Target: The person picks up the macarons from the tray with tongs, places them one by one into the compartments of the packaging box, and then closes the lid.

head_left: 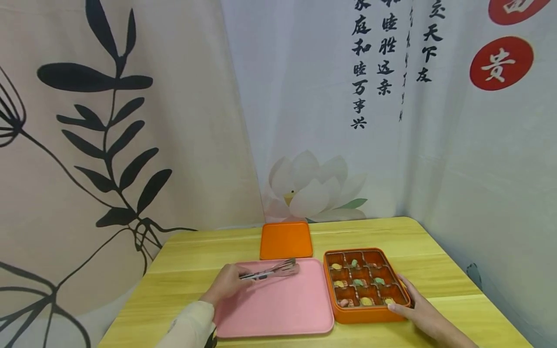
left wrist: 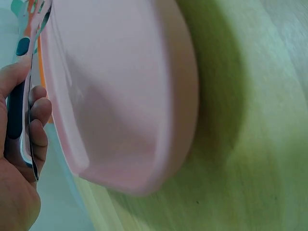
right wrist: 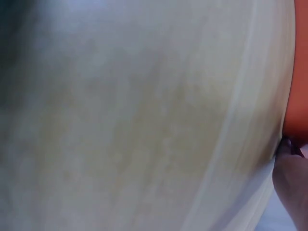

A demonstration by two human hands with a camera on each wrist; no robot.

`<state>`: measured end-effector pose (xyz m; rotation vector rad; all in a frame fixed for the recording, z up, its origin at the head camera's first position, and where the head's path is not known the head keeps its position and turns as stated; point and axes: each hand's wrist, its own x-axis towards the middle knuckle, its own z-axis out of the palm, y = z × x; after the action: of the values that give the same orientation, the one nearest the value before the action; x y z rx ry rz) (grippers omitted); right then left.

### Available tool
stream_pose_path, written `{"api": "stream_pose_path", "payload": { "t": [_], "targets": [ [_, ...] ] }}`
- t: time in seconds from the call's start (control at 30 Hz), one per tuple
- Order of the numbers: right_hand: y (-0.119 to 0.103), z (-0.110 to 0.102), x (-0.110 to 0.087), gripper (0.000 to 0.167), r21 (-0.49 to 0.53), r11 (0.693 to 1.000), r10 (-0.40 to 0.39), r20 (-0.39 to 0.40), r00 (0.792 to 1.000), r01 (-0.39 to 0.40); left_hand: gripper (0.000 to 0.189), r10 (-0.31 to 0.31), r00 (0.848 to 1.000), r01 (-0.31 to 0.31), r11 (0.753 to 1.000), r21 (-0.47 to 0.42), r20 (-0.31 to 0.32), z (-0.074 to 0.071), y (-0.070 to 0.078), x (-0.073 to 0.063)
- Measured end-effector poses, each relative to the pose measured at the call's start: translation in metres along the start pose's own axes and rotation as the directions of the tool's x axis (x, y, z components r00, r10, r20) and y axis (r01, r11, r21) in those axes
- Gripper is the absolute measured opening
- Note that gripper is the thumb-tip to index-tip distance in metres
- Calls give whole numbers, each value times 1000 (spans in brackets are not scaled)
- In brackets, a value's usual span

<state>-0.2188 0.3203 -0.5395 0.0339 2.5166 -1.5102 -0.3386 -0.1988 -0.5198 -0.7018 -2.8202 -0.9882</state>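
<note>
Your left hand [head_left: 230,282] has fingers and thumb curled round the tongs [head_left: 263,275]; nothing visible between the tips, and I can't tell how wide they're spread. Tongs point right and slightly forward of that hand, above the pink tray [head_left: 278,309], which lies below and to its right. Orange box [head_left: 367,316] is further right, just beside the tray, small sweets [head_left: 359,282] (by the look) in a three-by-three grid of compartments. Right hand [head_left: 419,307] grips the box's near right corner, thumb at the rim, fingers along the right wall; grip force can't be told. Step reads to me as readying the tongs for the box. I'd brace the box with the right hand, lift tips over both rims, enter steeply, pinch one piece lightly; small pieces could slip. In the way: dividers leave little room for the tips, and your right thumb crowds the near right compartment, so I'd leave that one or shift the thumb. Ahead and right of your left hand, past the tray's far edge, a flat orange panel [head_left: 286,240], maybe the lid; tips hang near that edge, could snag. Curtain [head_left: 196,121] behind, well apart.
</note>
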Motion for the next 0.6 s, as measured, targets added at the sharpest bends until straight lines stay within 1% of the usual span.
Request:
{"api": "stream_pose_path", "payload": {
  "t": [0.1, 0.27, 0.4, 0.6],
  "targets": [
    [-1, 0, 0, 94, -1, 1000, 1, -1, 1000, -1, 6, 5, 1000, -5, 1000, 5, -15, -2, -1, -1],
    [0, 0, -1, 95, -1, 1000, -6, -9, 1000, 6, 3, -31, 999, 31, 999, -6, -20, -3, -2, -2],
    [0, 0, -1, 96, 1, 1000, -11, -10, 1000, 11, 3, -56, 998, 56, 998, -29, -15, -3, -3, -2],
    [1, -1, 0, 96, -17, 1000, -3, -8, 1000, 3, 5, -73, 997, 73, 995, -65, 0, -8, 1, 0]
  ]
}}
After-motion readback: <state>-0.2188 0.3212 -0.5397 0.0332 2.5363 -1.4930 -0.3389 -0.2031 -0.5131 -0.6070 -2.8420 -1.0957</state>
